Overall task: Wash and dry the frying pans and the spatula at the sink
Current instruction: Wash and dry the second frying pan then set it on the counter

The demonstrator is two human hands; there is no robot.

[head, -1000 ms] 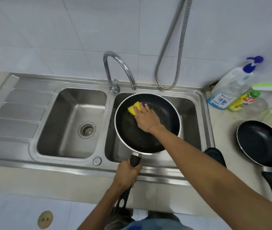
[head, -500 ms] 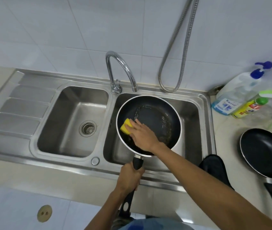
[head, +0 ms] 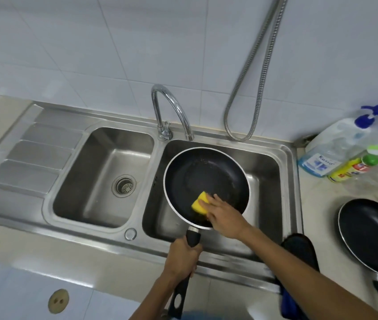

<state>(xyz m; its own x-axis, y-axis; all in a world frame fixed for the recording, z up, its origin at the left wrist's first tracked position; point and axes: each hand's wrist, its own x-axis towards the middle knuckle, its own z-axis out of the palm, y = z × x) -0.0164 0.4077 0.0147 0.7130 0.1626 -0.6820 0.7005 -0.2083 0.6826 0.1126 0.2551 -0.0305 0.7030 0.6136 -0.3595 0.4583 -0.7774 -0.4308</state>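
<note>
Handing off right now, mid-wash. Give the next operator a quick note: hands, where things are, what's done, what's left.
Left hand grips the handle of the frying pan, held over the right basin.
Right hand presses the yellow sponge on the pan's near inner side.
Second pan sits on the counter to the right. Spatula not clearly identifiable.
Done: nothing finished; first pan mid-scrub.
Left: rinse it, wash second pan and spatula, dry all.

Sink point(head: 289, 158) brushed steel; tap point(head: 171, 107) polished chrome; pan point(head: 206, 176) dark matt, wet sheen; sponge point(head: 200, 203) yellow foam.
</note>
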